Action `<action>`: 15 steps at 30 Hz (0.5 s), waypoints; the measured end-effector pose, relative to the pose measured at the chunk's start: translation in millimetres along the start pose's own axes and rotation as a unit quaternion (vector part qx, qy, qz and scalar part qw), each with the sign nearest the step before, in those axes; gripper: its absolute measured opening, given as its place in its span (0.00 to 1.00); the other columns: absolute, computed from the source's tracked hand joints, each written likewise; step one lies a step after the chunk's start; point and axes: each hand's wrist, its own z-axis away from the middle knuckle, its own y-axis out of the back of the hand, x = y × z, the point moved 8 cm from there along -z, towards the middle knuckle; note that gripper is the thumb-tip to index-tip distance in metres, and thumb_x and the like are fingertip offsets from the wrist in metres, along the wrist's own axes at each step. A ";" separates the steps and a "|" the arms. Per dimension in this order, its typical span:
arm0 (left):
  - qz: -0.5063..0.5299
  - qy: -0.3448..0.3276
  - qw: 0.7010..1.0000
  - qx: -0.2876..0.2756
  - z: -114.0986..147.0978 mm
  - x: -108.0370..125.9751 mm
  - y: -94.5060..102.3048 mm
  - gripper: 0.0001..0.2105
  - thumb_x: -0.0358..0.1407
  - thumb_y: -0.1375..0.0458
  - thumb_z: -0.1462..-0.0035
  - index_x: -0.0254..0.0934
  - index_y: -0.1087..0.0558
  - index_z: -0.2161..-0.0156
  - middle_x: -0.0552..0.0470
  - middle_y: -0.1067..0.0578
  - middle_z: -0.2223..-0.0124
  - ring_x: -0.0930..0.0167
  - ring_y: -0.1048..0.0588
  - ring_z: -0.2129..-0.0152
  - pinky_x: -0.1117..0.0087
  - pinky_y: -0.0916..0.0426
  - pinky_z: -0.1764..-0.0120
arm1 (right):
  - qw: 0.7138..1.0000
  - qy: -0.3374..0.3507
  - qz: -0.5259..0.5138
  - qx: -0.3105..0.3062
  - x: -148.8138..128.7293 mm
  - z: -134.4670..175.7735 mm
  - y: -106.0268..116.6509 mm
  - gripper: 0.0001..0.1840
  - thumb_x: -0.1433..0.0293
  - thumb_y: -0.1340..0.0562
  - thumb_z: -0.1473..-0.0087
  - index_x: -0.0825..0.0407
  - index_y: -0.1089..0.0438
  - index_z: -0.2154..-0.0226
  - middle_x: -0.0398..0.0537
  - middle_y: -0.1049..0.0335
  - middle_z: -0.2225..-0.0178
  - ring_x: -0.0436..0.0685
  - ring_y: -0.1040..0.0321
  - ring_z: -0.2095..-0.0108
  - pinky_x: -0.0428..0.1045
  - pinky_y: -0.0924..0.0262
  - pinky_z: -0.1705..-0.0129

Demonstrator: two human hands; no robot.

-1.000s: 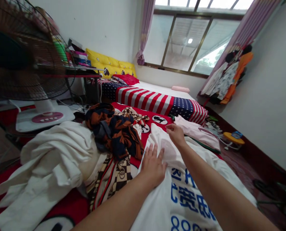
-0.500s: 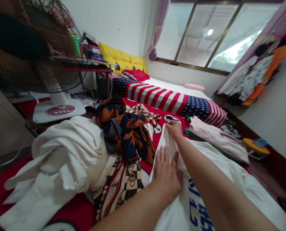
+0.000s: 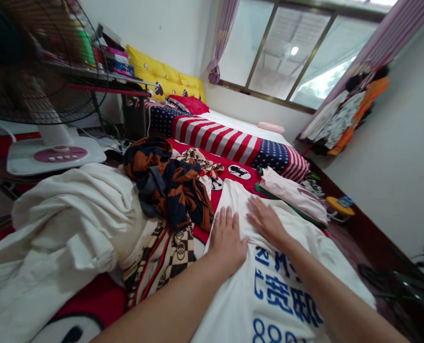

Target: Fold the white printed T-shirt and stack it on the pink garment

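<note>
A white T-shirt (image 3: 229,295) with blue printed characters and digits lies spread over the red patterned cover in front of me. My left hand (image 3: 228,240) rests flat on its left side, fingers stretched out. Farther right, my right hand (image 3: 267,221) is also open, fingers extended over the cloth near the top of the print. Left of the shirt sit a rumpled navy-and-rust garment (image 3: 178,190) and a checked tan-and-black garment (image 3: 169,257). A pale pink folded garment (image 3: 292,190) lies beyond the shirt on the right, with dark green cloth under it.
A heap of cream cloth (image 3: 76,219) fills the left side. Behind it stands a fan (image 3: 58,150) on a white base. A bed with a flag-striped cover (image 3: 215,136) runs along the window wall. A yellow stool (image 3: 340,206) stands at right; clothes (image 3: 350,112) hang above.
My right hand has let go of the shirt's upper edge and come down onto the cloth, fingers now spread. The shirt's upper left part lies flatter. The view has turned right.
</note>
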 end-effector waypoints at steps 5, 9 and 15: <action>-0.004 -0.005 1.000 -0.001 -0.7 -1.7 0.7 0.33 0.48 0.53 0.40 0.26 0.45 0.36 0.36 0.52 0.33 0.56 0.56 0.35 0.55 0.60 0.36 | 0.985 -0.108 0.078 -0.108 12.9 37.0 -12.9 0.33 0.55 0.51 0.39 0.52 0.52 0.36 0.57 0.59 0.33 0.66 0.63 0.34 0.72 0.61 0.40; -0.010 -0.020 1.000 0.003 0.6 -0.1 3.6 0.32 0.47 0.53 0.40 0.25 0.44 0.37 0.35 0.50 0.33 0.56 0.54 0.35 0.56 0.60 0.36 | 0.995 -0.066 0.062 -0.051 -19.2 72.4 -2.7 0.33 0.54 0.52 0.38 0.50 0.53 0.35 0.53 0.60 0.33 0.62 0.66 0.33 0.68 0.64 0.37; -0.048 -0.042 0.998 0.021 2.9 0.3 5.0 0.30 0.46 0.53 0.38 0.28 0.43 0.37 0.34 0.47 0.34 0.55 0.51 0.36 0.56 0.56 0.38 | 0.994 -0.063 -0.049 -0.076 -27.9 122.9 4.3 0.28 0.59 0.42 0.43 0.51 0.37 0.43 0.55 0.45 0.38 0.63 0.48 0.38 0.61 0.51 0.39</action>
